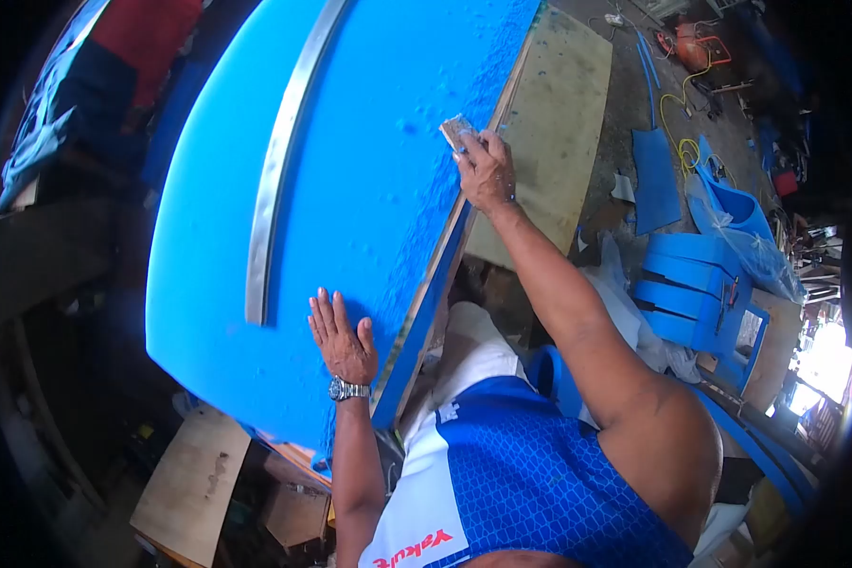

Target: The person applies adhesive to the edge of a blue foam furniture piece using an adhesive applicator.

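Observation:
A large blue foam sheet (350,208) curves over the work surface before me. My left hand (343,339) lies flat on it, fingers stretched out, a watch on the wrist. Just past those fingertips is the lower end of a long metal strip (279,170) resting on the foam. Farther up, my right hand (488,172) grips a small sanding block (457,132) at the sheet's right edge. Along that edge runs a roughened band with blue crumbs (478,90) scattered beside it.
A pale board (559,123) lies right of the foam edge. Stacked blue foam pieces (686,284), a yellow hose (677,104) and an orange machine (696,47) are on the floor at right. Another wooden board (194,483) sits at lower left.

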